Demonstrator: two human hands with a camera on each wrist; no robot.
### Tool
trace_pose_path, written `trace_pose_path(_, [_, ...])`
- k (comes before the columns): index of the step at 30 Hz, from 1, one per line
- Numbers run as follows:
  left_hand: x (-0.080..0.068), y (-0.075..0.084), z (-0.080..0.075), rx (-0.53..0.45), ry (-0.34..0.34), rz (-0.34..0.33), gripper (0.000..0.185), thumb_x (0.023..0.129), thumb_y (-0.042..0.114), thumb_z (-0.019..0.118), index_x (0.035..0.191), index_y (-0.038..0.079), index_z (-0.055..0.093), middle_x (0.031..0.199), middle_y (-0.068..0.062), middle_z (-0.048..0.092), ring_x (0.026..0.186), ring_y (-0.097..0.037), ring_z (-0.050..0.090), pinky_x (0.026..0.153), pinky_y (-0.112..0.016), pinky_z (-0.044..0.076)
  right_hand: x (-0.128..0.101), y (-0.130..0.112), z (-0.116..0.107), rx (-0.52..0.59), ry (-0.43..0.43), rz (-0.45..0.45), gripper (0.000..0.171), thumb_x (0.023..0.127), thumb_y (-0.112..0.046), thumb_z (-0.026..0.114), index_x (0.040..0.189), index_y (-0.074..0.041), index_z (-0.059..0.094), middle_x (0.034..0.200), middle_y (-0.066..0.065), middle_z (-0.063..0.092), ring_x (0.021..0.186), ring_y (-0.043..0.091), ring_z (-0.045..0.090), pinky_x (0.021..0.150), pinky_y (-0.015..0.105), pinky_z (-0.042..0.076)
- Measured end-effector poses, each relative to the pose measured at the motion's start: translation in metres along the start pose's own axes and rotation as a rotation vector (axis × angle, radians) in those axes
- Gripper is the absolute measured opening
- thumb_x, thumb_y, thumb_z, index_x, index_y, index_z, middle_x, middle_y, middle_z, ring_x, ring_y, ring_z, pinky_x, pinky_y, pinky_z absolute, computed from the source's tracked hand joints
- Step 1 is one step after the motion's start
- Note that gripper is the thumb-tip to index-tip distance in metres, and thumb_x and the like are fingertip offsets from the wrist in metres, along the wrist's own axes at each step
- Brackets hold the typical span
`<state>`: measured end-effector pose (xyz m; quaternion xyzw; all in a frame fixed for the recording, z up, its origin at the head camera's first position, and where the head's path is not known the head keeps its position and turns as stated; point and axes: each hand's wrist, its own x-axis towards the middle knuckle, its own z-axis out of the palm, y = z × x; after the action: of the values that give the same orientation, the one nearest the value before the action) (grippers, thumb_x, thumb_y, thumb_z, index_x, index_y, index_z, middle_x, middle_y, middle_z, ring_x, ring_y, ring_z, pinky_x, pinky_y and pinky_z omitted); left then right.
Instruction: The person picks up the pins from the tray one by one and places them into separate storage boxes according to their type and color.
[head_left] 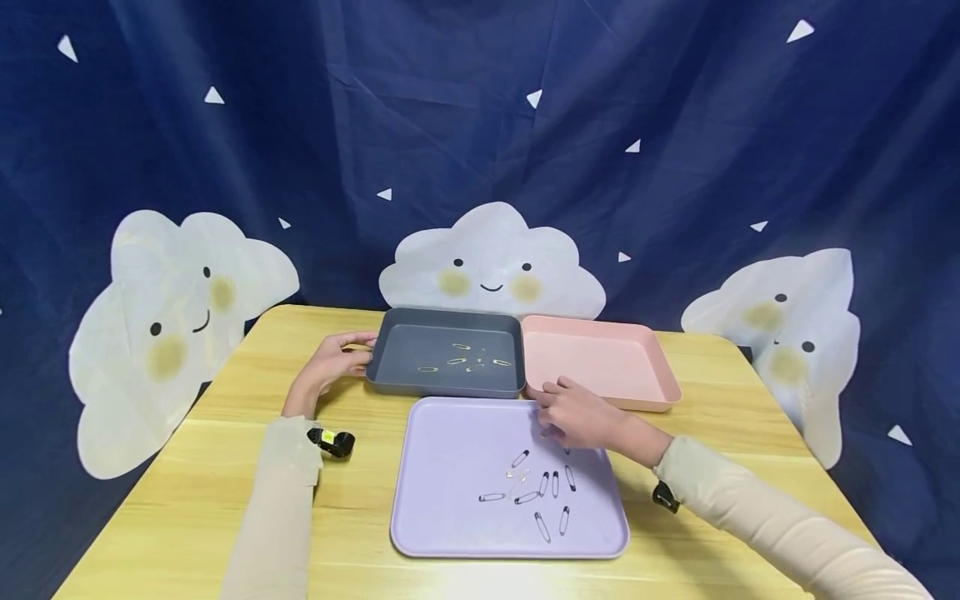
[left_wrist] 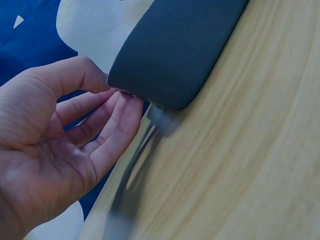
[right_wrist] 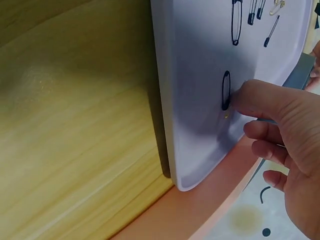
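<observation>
The left hand [head_left: 330, 363] rests at the left edge of the grey tray [head_left: 405, 379], its fingers [left_wrist: 117, 120] relaxed and touching the rim. The right hand [head_left: 581, 414] reaches over the purple tray [head_left: 442, 517] on the desk [head_left: 187, 500], one fingertip [right_wrist: 250, 97] pressing a black safety pin [right_wrist: 226, 90] that lies flat there, gripping nothing. The pink tray [head_left: 645, 342] sits beside it.

Staged recording set, cloud-print backdrop [head_left: 491, 267], wooden table [head_left: 187, 492]
</observation>
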<state>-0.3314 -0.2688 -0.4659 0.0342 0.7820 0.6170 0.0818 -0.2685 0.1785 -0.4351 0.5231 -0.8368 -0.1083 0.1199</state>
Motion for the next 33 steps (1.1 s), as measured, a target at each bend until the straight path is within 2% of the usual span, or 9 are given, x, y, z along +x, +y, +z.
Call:
trace_pose_path(4, [-0.0008, -0.0012, -0.0001, 0.000, 0.006, 0.001, 0.055, 0.095, 0.001, 0.060, 0.148, -0.003, 0.048, 0.144, -0.032, 0.051, 0.096, -0.012, 0.066, 0.077, -0.024, 0.060, 0.0016, 0.0012, 0.0012, 0.078, -0.010, 0.031, 0.015, 0.069, -0.019, 0.086, 0.073, -0.023, 0.072, 0.136, 0.014, 0.066, 0.086, 0.018, 0.051, 0.076, 0.033, 0.041])
trace_pose_path(12, [-0.0043, 0.0015, -0.0009, -0.013, 0.000, -0.006, 0.056, 0.095, 0.001, 0.059, 0.149, -0.004, 0.046, 0.145, -0.033, 0.050, 0.098, -0.014, 0.067, 0.079, -0.026, 0.060, 0.0042, -0.0004, -0.0006, 0.158, -0.019, 0.056, 0.031, 0.068, -0.011, 0.083, 0.060, -0.022, 0.055, 0.137, 0.018, 0.065, 0.082, 0.016, 0.046, 0.074, 0.029, 0.036])
trace_pose_path(22, [0.0006, 0.0006, 0.0002, -0.027, -0.003, -0.002, 0.055, 0.095, -0.001, 0.059, 0.149, -0.004, 0.047, 0.146, -0.032, 0.050, 0.098, -0.013, 0.068, 0.080, -0.027, 0.061, 0.0062, -0.0025, -0.0027, 0.153, -0.030, 0.073, 0.030, 0.069, -0.008, 0.080, 0.058, -0.023, 0.056, 0.136, 0.023, 0.065, 0.080, 0.015, 0.046, 0.072, 0.027, 0.036])
trace_pose_path(33, [0.0037, -0.0022, -0.0003, -0.051, -0.005, -0.014, 0.056, 0.096, -0.001, 0.058, 0.150, -0.003, 0.046, 0.149, -0.032, 0.048, 0.099, -0.015, 0.068, 0.080, -0.029, 0.061, 0.0100, -0.0046, -0.0026, 0.127, -0.051, 0.072, 0.031, 0.069, -0.010, 0.082, 0.057, -0.023, 0.057, 0.133, 0.018, 0.067, 0.081, 0.016, 0.047, 0.071, 0.028, 0.036])
